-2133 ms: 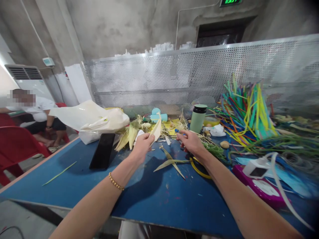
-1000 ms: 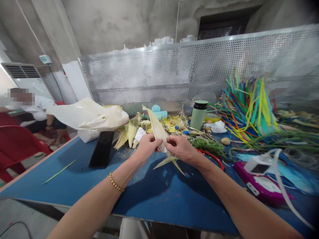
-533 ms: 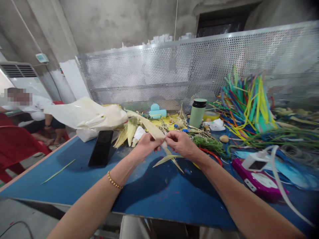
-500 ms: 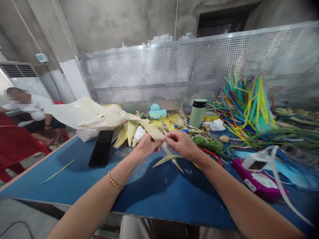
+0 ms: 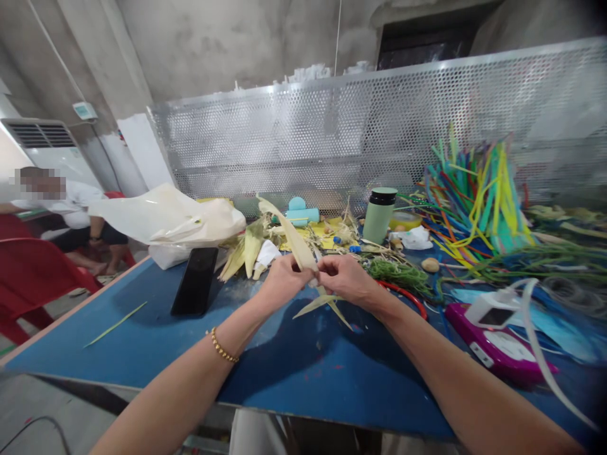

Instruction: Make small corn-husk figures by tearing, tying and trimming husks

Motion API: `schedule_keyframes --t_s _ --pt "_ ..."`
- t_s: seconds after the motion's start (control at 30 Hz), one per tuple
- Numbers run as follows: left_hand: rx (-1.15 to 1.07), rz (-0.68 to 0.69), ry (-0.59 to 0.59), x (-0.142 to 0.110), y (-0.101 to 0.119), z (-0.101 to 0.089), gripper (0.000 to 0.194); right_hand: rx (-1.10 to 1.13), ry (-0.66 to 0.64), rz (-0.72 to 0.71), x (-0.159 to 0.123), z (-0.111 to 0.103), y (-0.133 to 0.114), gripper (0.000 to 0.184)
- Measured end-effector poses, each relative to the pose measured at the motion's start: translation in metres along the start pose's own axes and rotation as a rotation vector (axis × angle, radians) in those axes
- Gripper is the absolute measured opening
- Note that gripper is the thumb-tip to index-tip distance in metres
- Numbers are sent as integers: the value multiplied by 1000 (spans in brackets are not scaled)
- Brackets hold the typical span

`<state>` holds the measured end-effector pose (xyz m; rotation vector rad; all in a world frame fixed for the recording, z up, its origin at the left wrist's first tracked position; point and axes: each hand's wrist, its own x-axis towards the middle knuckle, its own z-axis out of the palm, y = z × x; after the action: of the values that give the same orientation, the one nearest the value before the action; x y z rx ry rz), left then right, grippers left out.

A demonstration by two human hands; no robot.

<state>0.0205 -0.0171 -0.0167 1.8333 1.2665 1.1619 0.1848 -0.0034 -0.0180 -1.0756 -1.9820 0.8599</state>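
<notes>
My left hand (image 5: 283,279) and my right hand (image 5: 345,279) meet above the blue table (image 5: 294,373), both pinched on the lower end of a pale dried corn husk (image 5: 289,237) that points up and to the left. Thin husk strips (image 5: 325,303) lie on the table just below the hands. A pile of husks (image 5: 246,249) lies behind my left hand.
A black phone (image 5: 194,281) lies left of the hands by a white plastic bag (image 5: 165,221). A green flask (image 5: 378,216), coloured plastic strips (image 5: 474,196), green string (image 5: 398,275) and a purple scale (image 5: 497,344) are to the right. A seated person (image 5: 61,208) is far left.
My right hand left the clutter near the flask and joined my left hand on the husk. The husk's free end swung left, then rose again.
</notes>
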Motion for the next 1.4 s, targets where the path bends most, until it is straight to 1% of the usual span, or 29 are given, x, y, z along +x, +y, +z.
schedule_keyframes --t_s 0.17,0.27,0.37,0.43,0.57,0.63,0.73,0.83,0.93,1.0,1.1,1.17,1.3,1.33,1.37,1.4 --pt "53 45 -19 2 -3 1 10 86 -19 31 0 2 -2 10" --pt "42 52 -31 1 -2 -1 12 104 -16 52 -1 2 -5 11" --pt "43 58 -42 0 1 -2 11 97 -22 76 -2 3 -8 11" --pt "54 64 -36 -1 2 -2 10 42 -8 76 -3 3 -9 11" --pt "30 49 -34 1 -1 -1 8 -157 66 -43 -4 2 -10 12" --pt "31 38 -38 2 -3 0 8 -221 99 -102 -5 3 -10 13" --pt "43 51 -43 2 -4 0 8 -271 127 -137 -4 5 -7 14" --pt "25 54 -79 1 -1 -1 11 -333 146 -165 -4 7 -3 12" --pt "-24 -2 -109 0 1 -3 14 -406 147 -193 -4 9 -2 9" --pt "-80 -60 -138 0 0 -4 13 -439 141 -200 -5 9 -3 8" --pt "-182 -135 -214 2 -2 -5 10 -462 140 -212 -6 10 -4 8" --pt "-242 -161 -256 2 -4 -7 9 -425 128 -194 -6 11 -4 9" --pt "-348 -184 -305 3 -6 -11 9 -123 -12 16 -6 11 -3 12" --pt "-386 -196 -320 4 -7 -12 9 -82 -38 44 -6 11 -4 12" --pt "-426 -212 -336 4 -8 -12 8 -89 -42 38 -7 11 -4 12" --pt "-460 -229 -351 4 -9 -12 8 -139 -24 0 -7 12 -5 12"
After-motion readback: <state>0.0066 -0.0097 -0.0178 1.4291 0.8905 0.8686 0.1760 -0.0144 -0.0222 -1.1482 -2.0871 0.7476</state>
